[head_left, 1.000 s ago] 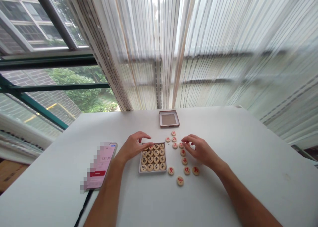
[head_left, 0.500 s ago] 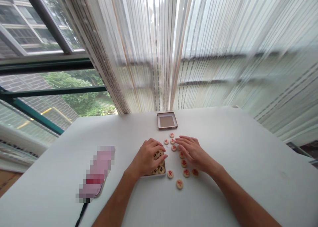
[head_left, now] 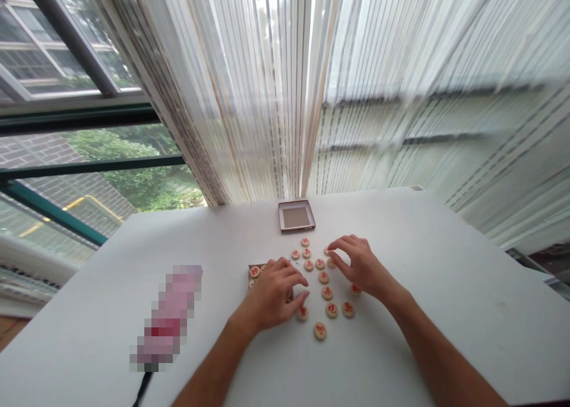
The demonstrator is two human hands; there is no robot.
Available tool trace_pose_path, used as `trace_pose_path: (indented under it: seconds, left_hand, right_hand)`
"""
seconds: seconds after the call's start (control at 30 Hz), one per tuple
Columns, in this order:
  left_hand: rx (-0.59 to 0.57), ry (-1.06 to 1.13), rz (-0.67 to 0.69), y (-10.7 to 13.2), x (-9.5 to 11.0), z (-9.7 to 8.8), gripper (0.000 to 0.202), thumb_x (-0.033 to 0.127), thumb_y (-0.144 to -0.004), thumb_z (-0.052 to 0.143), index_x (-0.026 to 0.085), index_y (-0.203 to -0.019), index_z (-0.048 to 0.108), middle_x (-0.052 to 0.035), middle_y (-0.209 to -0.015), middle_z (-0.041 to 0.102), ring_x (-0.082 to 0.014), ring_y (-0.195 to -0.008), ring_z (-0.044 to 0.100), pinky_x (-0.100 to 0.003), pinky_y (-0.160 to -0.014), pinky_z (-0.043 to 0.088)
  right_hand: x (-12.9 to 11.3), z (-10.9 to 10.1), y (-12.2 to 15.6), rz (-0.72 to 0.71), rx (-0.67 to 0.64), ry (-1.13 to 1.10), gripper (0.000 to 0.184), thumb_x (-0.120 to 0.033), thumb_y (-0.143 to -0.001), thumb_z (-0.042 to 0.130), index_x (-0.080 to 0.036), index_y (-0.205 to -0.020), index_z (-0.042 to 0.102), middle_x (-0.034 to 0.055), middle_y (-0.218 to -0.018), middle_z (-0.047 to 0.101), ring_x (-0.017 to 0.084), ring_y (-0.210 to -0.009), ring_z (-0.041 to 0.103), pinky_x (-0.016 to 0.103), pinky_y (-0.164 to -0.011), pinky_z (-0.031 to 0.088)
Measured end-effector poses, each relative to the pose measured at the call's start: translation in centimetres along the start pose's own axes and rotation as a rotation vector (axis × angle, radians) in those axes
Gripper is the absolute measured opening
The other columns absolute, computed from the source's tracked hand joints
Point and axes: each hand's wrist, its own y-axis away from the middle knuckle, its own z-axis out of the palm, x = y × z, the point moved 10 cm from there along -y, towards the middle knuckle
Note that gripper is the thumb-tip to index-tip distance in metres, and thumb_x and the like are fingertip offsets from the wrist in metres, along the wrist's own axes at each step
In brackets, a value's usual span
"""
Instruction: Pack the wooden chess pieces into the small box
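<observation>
Round wooden Chinese chess pieces with red characters lie loosely spread on the white table, among them a front piece (head_left: 320, 330) and a middle piece (head_left: 323, 277). My right hand (head_left: 356, 264) is at the right of this group, thumb and fingertips closed around the edge of a Chinese chess piece (head_left: 327, 251). Over the shallow box of pieces (head_left: 250, 268) hovers my left hand (head_left: 276, 291), fingers bent and thumb apart, with nothing visible between the tips. It covers most of the box; a red-marked piece (head_left: 255, 272) shows in its far left corner.
Behind the pieces lies a shallow open box lid (head_left: 296, 218) with a dark rim. A pixelated pink object (head_left: 167, 315) with a black cord (head_left: 142, 389) rests on the left of the white table (head_left: 445, 335). Striped curtains (head_left: 267, 98) and a window stand beyond the far edge.
My left hand has shifted right and nearer across the box, uncovering its far left corner. My right hand has moved right, off the middle pieces, and more red pieces show.
</observation>
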Motion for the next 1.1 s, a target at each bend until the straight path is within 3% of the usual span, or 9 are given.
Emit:
trace_pose_path:
  seconds: [0.17,0.3,0.43,0.53,0.7,0.87,0.97,1.1]
  left_hand:
    - [0.032,-0.002,-0.021,-0.1,-0.9,-0.5,0.012,0.012,-0.083,0.058,0.021,-0.087,0.065,-0.0032,-0.087,0.070,-0.0233,-0.093,0.056,-0.038,-0.088,0.042]
    - [0.041,0.003,-0.018,-0.2,-1.0,-0.3,0.009,0.014,-0.084,0.058,0.021,-0.085,0.064,-0.0034,-0.084,0.069,-0.0229,-0.092,0.056,-0.037,-0.086,0.043]
    - [0.062,0.008,-0.016,-0.2,-1.2,-0.6,0.009,0.014,-0.085,0.058,0.020,-0.082,0.063,-0.0030,-0.081,0.068,-0.0223,-0.089,0.056,-0.037,-0.085,0.043]
    - [0.096,0.026,-0.027,-0.2,-1.7,-1.3,0.010,0.015,-0.087,0.057,0.020,-0.083,0.064,-0.0034,-0.081,0.069,-0.0222,-0.089,0.056,-0.037,-0.087,0.043]
    - [0.246,0.225,-0.142,0.3,-4.2,-3.6,0.018,0.023,-0.094,0.051,0.018,-0.087,0.066,-0.0047,-0.087,0.068,-0.0196,-0.086,0.060,-0.032,-0.083,0.046]
    - [0.347,0.513,-0.295,1.1,-7.3,-4.4,0.031,0.036,-0.099,0.046,0.016,-0.086,0.065,-0.0011,-0.074,0.064,-0.0136,-0.065,0.058,-0.024,-0.065,0.046]
    - [0.339,0.614,-0.318,1.0,-7.6,-3.7,0.031,0.041,-0.096,0.051,0.016,-0.085,0.064,-0.0016,-0.075,0.066,-0.0121,-0.061,0.056,-0.023,-0.061,0.045]
    - [0.227,0.710,-0.335,0.6,-6.7,-1.4,0.029,0.045,-0.092,0.058,0.016,-0.092,0.061,-0.0045,-0.084,0.071,-0.0124,-0.062,0.059,-0.022,-0.058,0.046]
  right_hand:
    - [0.0,1.0,-0.3,-0.028,-0.031,-0.033,0.030,-0.008,-0.094,0.046,-0.025,-0.110,0.065,0.0052,-0.111,0.071,0.023,-0.111,0.060,0.041,-0.096,0.039]
    - [1.4,0.3,0.8,0.116,-0.168,-0.040,0.016,-0.021,-0.094,0.053,-0.022,-0.099,0.067,0.0062,-0.096,0.070,0.023,-0.093,0.064,0.038,-0.086,0.047]
    - [2.8,-0.1,4.2,0.298,-0.398,-0.078,0.019,-0.031,-0.087,0.062,-0.023,-0.104,0.067,0.0064,-0.100,0.066,0.022,-0.087,0.066,0.035,-0.080,0.051]
    - [2.7,0.3,5.8,0.280,-0.454,-0.131,0.022,-0.030,-0.085,0.063,-0.024,-0.106,0.068,0.0057,-0.104,0.065,0.020,-0.085,0.066,0.033,-0.081,0.052]
    - [3.0,0.3,5.5,0.267,-0.394,-0.177,0.015,-0.030,-0.090,0.058,-0.022,-0.093,0.070,0.0041,-0.091,0.065,0.017,-0.074,0.065,0.029,-0.071,0.054]
    - [-1.0,-1.7,2.0,0.127,-0.231,-0.372,0.020,-0.031,-0.091,0.059,-0.024,-0.109,0.065,0.0042,-0.101,0.066,0.015,-0.078,0.067,0.029,-0.073,0.057]
    - [-4.3,-2.1,-0.3,-0.005,-0.134,-0.466,0.023,-0.029,-0.090,0.063,-0.023,-0.112,0.064,0.0041,-0.096,0.065,0.016,-0.077,0.066,0.031,-0.072,0.058]
    - [-6.6,-0.7,-1.4,-0.084,-0.020,-0.526,0.026,-0.024,-0.089,0.064,-0.024,-0.114,0.060,0.0046,-0.099,0.062,0.016,-0.080,0.064,0.033,-0.076,0.058]
